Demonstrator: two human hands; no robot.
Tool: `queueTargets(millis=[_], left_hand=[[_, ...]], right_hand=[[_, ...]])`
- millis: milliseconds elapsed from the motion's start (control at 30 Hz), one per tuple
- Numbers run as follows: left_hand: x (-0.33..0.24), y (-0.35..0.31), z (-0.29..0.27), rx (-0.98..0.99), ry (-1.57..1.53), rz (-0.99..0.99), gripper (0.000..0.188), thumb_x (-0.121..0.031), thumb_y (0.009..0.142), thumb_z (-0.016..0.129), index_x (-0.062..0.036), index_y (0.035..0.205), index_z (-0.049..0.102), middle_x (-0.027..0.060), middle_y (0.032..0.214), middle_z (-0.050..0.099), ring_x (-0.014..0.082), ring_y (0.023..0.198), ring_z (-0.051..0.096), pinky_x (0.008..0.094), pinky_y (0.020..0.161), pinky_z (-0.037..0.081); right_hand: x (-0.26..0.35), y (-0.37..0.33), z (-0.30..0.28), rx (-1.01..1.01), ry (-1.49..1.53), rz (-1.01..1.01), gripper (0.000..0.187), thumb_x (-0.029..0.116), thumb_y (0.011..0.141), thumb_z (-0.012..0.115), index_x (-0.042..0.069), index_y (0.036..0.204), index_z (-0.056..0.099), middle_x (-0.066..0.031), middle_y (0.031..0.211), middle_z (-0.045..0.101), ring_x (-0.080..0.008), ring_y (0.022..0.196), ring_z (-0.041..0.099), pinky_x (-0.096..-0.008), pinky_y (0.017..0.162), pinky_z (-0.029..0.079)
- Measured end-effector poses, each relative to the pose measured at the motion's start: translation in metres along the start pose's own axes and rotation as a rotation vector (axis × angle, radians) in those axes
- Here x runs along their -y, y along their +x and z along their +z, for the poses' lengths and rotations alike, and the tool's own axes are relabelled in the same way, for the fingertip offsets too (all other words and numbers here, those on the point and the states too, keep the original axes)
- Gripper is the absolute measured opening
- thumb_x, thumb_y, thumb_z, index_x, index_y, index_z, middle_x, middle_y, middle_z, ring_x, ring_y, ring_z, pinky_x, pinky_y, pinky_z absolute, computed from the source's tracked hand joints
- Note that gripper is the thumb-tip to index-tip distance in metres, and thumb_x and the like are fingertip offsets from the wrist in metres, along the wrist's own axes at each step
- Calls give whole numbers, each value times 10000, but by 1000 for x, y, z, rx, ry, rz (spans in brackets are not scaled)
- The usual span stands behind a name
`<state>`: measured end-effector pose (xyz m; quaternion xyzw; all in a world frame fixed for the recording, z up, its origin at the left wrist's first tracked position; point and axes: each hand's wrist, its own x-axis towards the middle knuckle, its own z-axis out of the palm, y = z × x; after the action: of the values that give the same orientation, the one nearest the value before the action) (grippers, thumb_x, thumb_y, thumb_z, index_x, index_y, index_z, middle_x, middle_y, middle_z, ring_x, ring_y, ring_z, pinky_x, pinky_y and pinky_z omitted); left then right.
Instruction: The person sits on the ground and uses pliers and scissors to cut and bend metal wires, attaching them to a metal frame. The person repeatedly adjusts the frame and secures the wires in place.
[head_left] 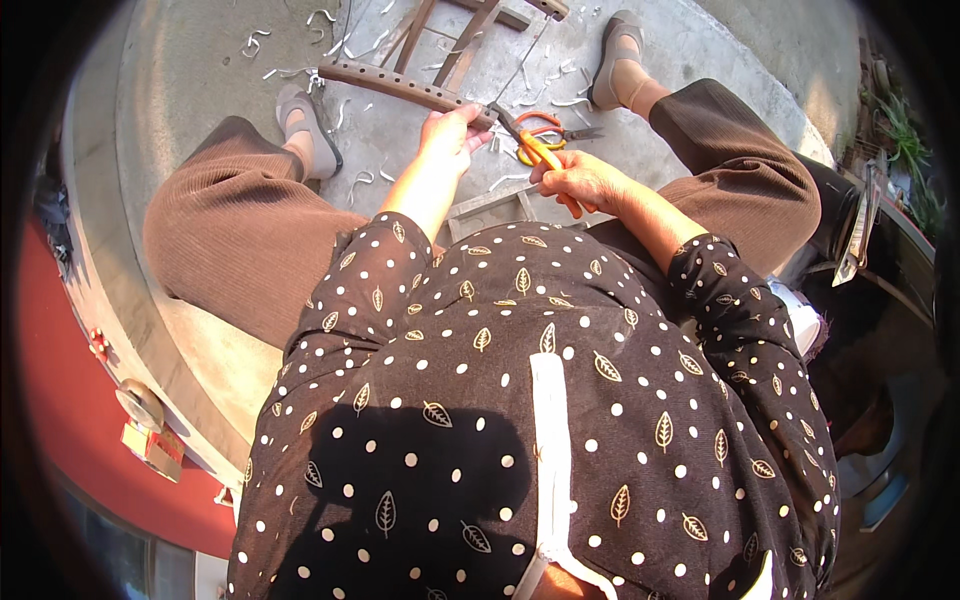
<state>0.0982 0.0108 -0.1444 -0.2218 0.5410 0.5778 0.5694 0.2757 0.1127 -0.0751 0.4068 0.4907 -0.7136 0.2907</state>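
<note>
My left hand (450, 138) grips the near end of a brown wooden rail (395, 85) with a row of dark holes along it. The rail belongs to a wooden frame whose crossed legs (465, 45) reach away at the top. In my right hand (583, 182) is a pair of pliers (538, 148) with orange handles, fingers wrapped round them. The pliers' dark jaws touch or nearly touch the rail's end beside my left fingers. Scissors (583, 133) with orange and yellow handles lie just beyond the pliers, partly covered by them.
White curled strips (360, 180) litter the grey concrete ground (690, 60) between my feet (622, 60). A grey slatted piece (485, 212) sits close in front of my lap. Green plants (905, 145) grow at the far right. At the left, a small box (152, 450) rests on a red surface.
</note>
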Motion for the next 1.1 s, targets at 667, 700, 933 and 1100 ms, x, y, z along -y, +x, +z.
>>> queueTargets(millis=[667,700,933,1100], left_hand=[[7,10,1,-13,-8,2,156,-80,794,611,1,919,567,127,862,615,256,818,606,447,795,494],[7,10,2,-11,-8,-2,156,-79,796,609,5,921,566,128,858,614,258,819,606,446,797,494],[9,17,-1,-26,-17,-9,162,-77,811,598,9,942,558,137,883,610,264,820,608,444,806,494],[5,9,4,-32,16,-22,175,-80,819,594,10,962,549,143,912,612,270,836,611,453,821,491]], right_hand=[[-1,-6,-7,-48,-84,11,399,174,735,629,28,1103,584,-91,952,586,-147,826,533,-246,697,440],[-3,-3,-6,-38,-87,-28,410,186,737,627,29,1113,582,-90,951,582,-137,831,529,-239,686,439],[-7,-8,-6,-34,12,-7,404,200,752,628,32,1115,578,-44,817,562,-90,637,494,-221,516,408],[-5,-10,-10,-7,14,6,389,190,758,626,35,1111,574,-17,785,524,-91,612,481,-221,494,402]])
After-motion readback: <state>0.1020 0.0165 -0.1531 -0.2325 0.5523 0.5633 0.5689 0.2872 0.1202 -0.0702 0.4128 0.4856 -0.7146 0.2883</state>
